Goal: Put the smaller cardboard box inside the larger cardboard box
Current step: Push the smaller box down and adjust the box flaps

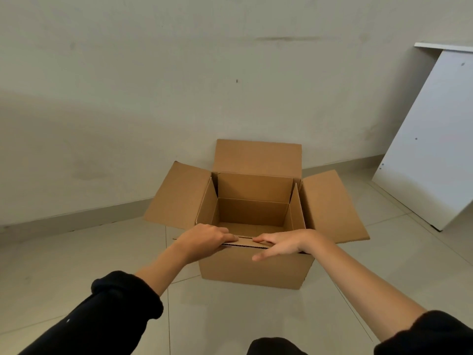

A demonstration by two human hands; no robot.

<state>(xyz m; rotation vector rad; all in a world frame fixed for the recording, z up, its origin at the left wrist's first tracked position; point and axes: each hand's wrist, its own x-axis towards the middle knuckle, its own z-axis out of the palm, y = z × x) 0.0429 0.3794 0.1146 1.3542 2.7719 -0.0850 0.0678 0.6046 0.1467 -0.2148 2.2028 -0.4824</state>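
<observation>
Larger cardboard box (256, 272) open, hands on near flap, white board (432, 139) right

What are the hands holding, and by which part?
Both the left hand and right hand grip the cardboard box's near flap edge.

Floor (76, 265): pale square tiles, thin grout lines, meeting a grey wall behind. One open cardboard box (256, 272) stands on it, directly under and ahead of both hands, flaps spread left, right and back. A white board (430, 139) rests its lower edge on the tiles, well off to the right of the right hand, leaning tilted.
</observation>
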